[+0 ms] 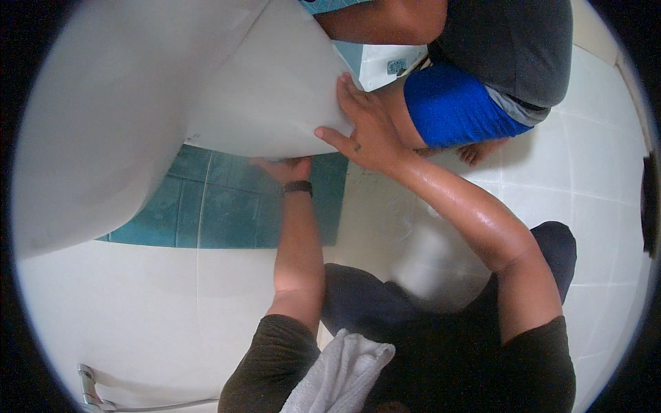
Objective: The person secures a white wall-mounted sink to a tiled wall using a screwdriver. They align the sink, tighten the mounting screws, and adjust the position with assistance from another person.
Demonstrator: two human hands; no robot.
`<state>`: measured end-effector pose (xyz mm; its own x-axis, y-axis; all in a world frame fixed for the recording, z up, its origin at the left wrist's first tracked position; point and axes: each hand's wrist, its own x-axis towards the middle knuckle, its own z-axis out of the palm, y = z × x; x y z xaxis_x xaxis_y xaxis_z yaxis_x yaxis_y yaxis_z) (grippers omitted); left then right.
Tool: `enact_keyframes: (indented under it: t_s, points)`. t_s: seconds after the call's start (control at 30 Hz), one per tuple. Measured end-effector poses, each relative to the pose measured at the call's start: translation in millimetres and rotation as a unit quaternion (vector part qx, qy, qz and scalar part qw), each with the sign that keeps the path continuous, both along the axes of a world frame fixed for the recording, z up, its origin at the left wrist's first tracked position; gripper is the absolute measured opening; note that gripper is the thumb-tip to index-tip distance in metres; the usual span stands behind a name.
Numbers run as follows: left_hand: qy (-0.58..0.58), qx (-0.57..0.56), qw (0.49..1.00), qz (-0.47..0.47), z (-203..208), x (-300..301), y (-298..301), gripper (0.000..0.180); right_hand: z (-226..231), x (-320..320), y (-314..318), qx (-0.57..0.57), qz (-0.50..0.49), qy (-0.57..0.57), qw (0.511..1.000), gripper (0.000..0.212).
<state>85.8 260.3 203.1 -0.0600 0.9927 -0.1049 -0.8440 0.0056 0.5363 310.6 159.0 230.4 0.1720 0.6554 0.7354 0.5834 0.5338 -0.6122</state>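
A big white smooth-sided tub-like shell (268, 89) with a curved body fills the upper left, and its lower corner lies between my two hands. My left hand (286, 168), with a dark band on the wrist, reaches up against the lower edge, its fingers partly hidden beneath it. On the right edge rests my right hand (365, 127), thumb on the white face and the other fingers spread along the rim. Across from me a person in blue shorts (454, 103) crouches; that person's arm (385, 22) reaches behind the white shell.
Teal tiles (234, 206) form a band below the shell, above a pale wall (158, 289). White floor tiles (544, 165) spread to the right. A metal fitting (88, 389) sticks out at lower left. A grey towel (341, 372) hangs from me. A drain cover (396, 66) lies beyond the shell.
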Motion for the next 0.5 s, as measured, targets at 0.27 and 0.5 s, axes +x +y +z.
enact_keyframes:
  t_s: [0.27, 0.5]
  points:
    - [-0.008, 0.036, 0.999, -0.029, -5.1, -1.5, 9.4, 0.118, 14.4, 3.7, -8.0, -0.068, 0.000, -0.008, 0.998, 0.124]
    - [-0.072, 0.027, 0.997, -0.024, -7.7, -8.7, 8.0, 0.116, 10.5, 3.9, -3.7, -0.065, 0.018, -0.017, 0.998, 0.122]
